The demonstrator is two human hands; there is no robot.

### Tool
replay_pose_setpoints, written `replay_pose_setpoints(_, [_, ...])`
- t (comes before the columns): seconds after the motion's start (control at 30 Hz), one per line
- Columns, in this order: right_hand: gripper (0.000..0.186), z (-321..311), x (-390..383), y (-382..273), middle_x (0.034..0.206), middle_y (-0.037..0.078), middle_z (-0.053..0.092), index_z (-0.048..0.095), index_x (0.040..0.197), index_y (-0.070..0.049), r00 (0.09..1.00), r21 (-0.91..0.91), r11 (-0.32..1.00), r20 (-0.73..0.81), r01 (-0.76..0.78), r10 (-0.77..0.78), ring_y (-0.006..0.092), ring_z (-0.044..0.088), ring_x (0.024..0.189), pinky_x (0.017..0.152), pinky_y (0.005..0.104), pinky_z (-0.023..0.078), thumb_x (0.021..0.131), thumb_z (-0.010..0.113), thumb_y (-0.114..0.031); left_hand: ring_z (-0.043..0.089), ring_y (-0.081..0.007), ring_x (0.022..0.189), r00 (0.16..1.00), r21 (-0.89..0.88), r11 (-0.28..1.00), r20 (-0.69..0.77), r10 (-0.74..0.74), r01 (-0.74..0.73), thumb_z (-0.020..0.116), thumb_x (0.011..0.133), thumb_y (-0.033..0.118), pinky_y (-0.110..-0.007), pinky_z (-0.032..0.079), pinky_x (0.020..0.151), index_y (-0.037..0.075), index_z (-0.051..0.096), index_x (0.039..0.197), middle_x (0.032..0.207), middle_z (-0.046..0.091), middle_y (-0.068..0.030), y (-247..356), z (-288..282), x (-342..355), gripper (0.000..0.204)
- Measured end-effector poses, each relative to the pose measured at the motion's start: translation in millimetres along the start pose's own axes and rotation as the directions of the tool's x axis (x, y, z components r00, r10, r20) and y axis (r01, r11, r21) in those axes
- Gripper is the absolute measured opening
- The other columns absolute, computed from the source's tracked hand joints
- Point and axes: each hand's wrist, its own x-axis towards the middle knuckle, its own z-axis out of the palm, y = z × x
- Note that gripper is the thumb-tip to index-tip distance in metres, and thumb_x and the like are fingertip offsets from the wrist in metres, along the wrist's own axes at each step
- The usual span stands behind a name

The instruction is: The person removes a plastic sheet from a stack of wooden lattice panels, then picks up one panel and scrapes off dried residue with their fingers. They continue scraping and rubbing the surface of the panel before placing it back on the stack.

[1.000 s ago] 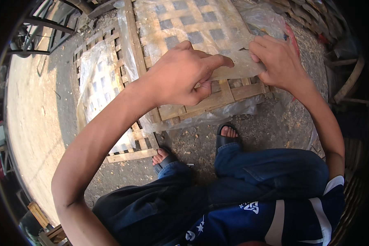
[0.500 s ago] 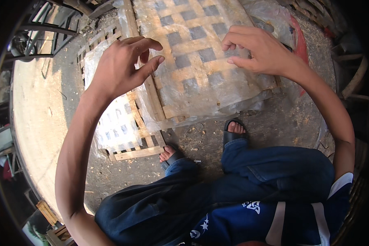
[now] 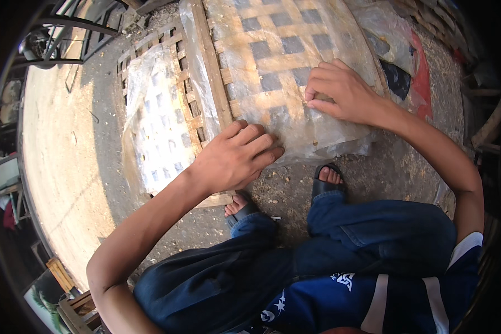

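Note:
A wooden lattice panel (image 3: 201, 47), woven from flat slats, lies in front of me under a cloudy, wrinkled plastic sheet (image 3: 295, 125). At the panel's near left corner, my left hand (image 3: 236, 153) has its fingers curled down over the plastic edge; the fingertips are partly hidden. My right hand (image 3: 342, 92) is over the right part of the panel, thumb and forefinger pinched together on the plastic. Left of it lies a second lattice panel (image 3: 192, 106), also covered with plastic that shines brightly in the sun.
My sandalled feet (image 3: 329, 177) stand just before the panel on dusty ground. A red plastic piece (image 3: 422, 78) and crumpled clear plastic lie at the right. Metal frames (image 3: 67, 22) stand at the far left, and wooden pieces (image 3: 487, 122) at the far right.
Both hands have come down from the air onto the plastic. The left moved right and nearer to the panel's corner; the right moved nearer and its fingers closed. The view shifted slightly.

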Motion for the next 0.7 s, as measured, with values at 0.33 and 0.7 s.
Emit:
replay_pose_setpoints(0.33, [0.02,-115.6,-13.8,139.0,0.101,-0.001,0.063,0.063,0.11,-0.004,0.466,0.806,0.56,-0.427,-0.192,0.775,0.009,0.059,0.088,0.073,0.0255,0.045,0.094,0.063,-0.016,0.052,-0.0179,0.102,0.991,-0.003,0.996,-0.104,0.088,-0.089,0.071,0.074,0.026,-0.034,0.041,0.09,0.015,0.065,0.106,0.098,0.052,-0.0005,-17.9,8.6,7.5,0.034])
replay_pose_setpoints(0.7, [0.028,-64.8,21.9,29.5,0.1,0.002,0.061,0.066,0.108,-0.009,0.914,0.045,0.926,-0.148,-0.374,0.377,0.0161,0.057,0.094,0.085,0.0316,0.044,0.084,0.069,-0.023,0.057,-0.0184,0.089,0.954,0.071,0.987,-0.276,-0.117,0.141,0.069,0.084,0.026,-0.034,0.043,0.078,0.013,0.069,0.106,0.095,0.061,-0.0017,-49.6,-12.4,13.4,0.025])
